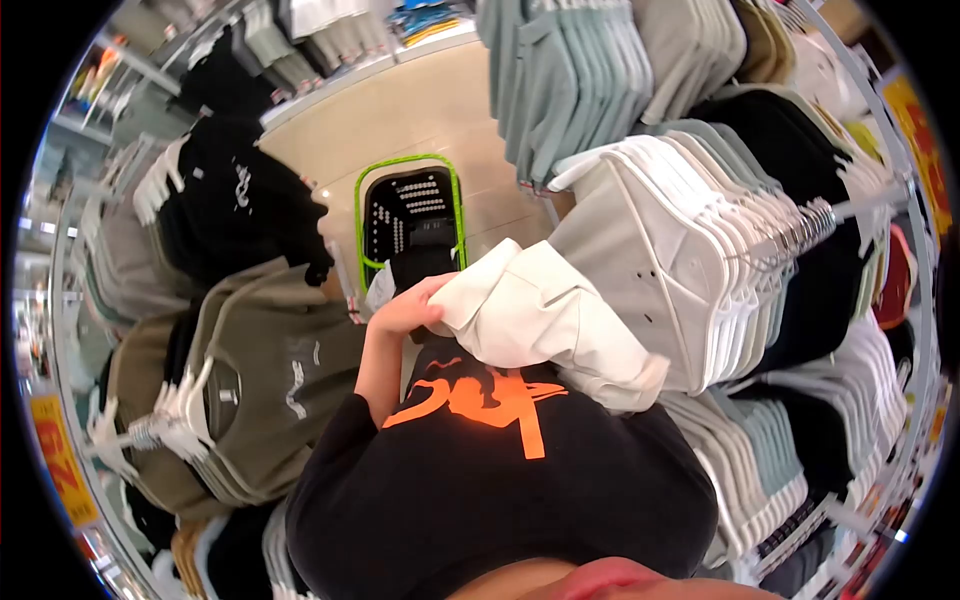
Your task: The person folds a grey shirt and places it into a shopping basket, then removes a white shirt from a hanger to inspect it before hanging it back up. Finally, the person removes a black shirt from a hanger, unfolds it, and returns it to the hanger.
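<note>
In front of my chest a cream-coloured garment point(530, 310) is bunched up and folded over. My left hand point(405, 308) grips its left end, thumb against the cloth. Folds hide whether it is a shirt or trousers. The garment's right end hangs by my right side, and the cloth and my black shirt hide my right hand. Just beyond my left hand, a black shopping basket point(408, 205) with a bright green rim stands on the floor, with dark items inside. To the right of the garment hang white shirts point(640, 260) on white hangers.
On the left, a rack holds olive sweatshirts point(270, 370) and black shirts point(235, 195). Grey-green tops point(570, 90) hang at the upper right. More clothes point(740, 450) hang on a lower rail at right. Tiled floor point(320, 130) runs between the racks towards a far shelf.
</note>
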Available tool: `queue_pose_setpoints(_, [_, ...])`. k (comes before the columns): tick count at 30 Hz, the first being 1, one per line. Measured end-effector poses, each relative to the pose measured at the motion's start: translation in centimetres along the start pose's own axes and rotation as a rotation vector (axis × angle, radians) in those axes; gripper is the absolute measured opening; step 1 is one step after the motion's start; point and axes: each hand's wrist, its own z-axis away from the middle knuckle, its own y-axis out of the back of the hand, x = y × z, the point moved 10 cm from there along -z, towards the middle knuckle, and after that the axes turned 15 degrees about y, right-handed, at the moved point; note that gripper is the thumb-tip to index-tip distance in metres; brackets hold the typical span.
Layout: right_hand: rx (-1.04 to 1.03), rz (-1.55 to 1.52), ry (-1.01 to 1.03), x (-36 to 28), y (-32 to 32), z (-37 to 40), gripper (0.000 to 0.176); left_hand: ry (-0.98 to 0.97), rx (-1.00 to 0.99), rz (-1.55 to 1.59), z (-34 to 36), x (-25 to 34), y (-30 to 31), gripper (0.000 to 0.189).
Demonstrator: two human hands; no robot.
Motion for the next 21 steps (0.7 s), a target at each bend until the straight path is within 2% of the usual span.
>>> queue_pose_setpoints(1, [0.000,0.035,0.017,-0.9,-0.2,-0.1,0.024,0.061,0.038,-0.020,-0.6,-0.3,0.8,0.070])
queue_pose_setpoints(2, [-0.002,0.063,0.038,-2.2,-0.4,0.1,0.024,0.067,0.019,-0.114,-1.2,-0.2,0.8,0.056])
queue_pose_setpoints(5, [-0.004,0.188,0.070,-4.9,-1.4,0.4,0.024,0.258,-0.028,-0.223,-2.9,-1.8,1.8,0.042])
queue_pose_setpoints(6, [-0.007,0.239,0.057,-5.1,-1.6,0.2,0.024,0.236,-0.019,-0.221,-3.5,-1.4,2.1,0.036])
queue_pose_setpoints(9, [-0.012,0.404,-0.033,-5.3,-1.4,-0.2,0.024,0.218,-0.065,-0.023,-4.8,-1.3,2.4,0.033])
queue_pose_setpoints(11, [0.132,0.507,-0.034,-6.9,0.1,0.3,0.024,0.206,-0.242,0.034,-5.2,-1.5,1.0,0.037])
queue_pose_setpoints(12, [0.296,0.569,0.091,-10.2,0.8,1.2,0.027,0.204,-0.330,0.064,-5.4,-1.6,0.3,0.039])
queue_pose_setpoints(13, [0.409,0.607,-0.034,-9.5,1.6,2.6,0.027,0.204,-0.417,0.095,-5.5,-1.2,-0.5,0.041])
queue_pose_setpoints(15, [0.693,0.350,-0.009,-11.6,2.3,5.2,0.034,0.300,-0.543,-0.214,-5.3,-2.0,-3.7,0.048])
queue_pose_setpoints(16, [0.702,0.324,0.083,-12.9,1.6,5.5,0.038,0.234,-0.675,-0.360,-5.0,-1.9,-6.2,0.060])
queue_pose_setpoints(17, [0.712,0.301,0.179,-14.1,0.9,6.0,0.041,0.315,-0.748,-0.316,-4.6,-3.0,-7.7,0.062])
queue_pose_setpoints(18, [0.664,0.227,0.122,-13.4,-0.2,6.4,0.047,0.320,-0.844,-0.213,-4.1,-3.6,-9.0,0.057])
queue_pose_setpoints(19, [0.686,0.008,-0.049,-11.4,-1.6,6.9,0.051,0.438,-0.876,-0.144,-3.6,-4.8,-9.4,0.047])
queue_pose_setpoints(21, [0.731,0.409,0.111,-13.8,-2.3,6.7,0.053,0.400,-1.116,-0.251,-2.6,-6.0,-10.2,0.038])
